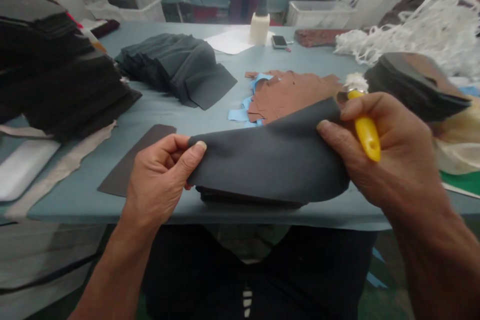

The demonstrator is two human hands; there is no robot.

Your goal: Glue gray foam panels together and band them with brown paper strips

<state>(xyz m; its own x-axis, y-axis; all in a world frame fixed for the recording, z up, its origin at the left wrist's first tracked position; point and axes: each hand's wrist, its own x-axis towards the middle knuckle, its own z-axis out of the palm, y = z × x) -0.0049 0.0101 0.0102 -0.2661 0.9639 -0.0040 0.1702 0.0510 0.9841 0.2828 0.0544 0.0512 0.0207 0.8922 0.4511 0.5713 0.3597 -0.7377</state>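
Note:
Between my hands is a dark grey sheet (270, 165), looking like leather or coated fabric, held up just over a low stack of dark pieces (251, 198) at the table's front edge. My left hand (161, 175) pinches its left corner between thumb and fingers. At the upper right, my right hand (386, 145) grips the sheet's other end and also carries a yellow-handled brush (365, 130), its whitish head pointing up. One dark flat piece (137, 162) lies on the table left of the sheet, partly behind my left hand.
Tall dark stacks (56, 70) stand at left, a fanned grey pile (176, 65) behind. Brown pieces (292, 92) with blue scraps lie beyond the sheet. A cream bottle (259, 29), a phone (279, 42), white strips (423, 30) and another dark stack (416, 82) sit farther back.

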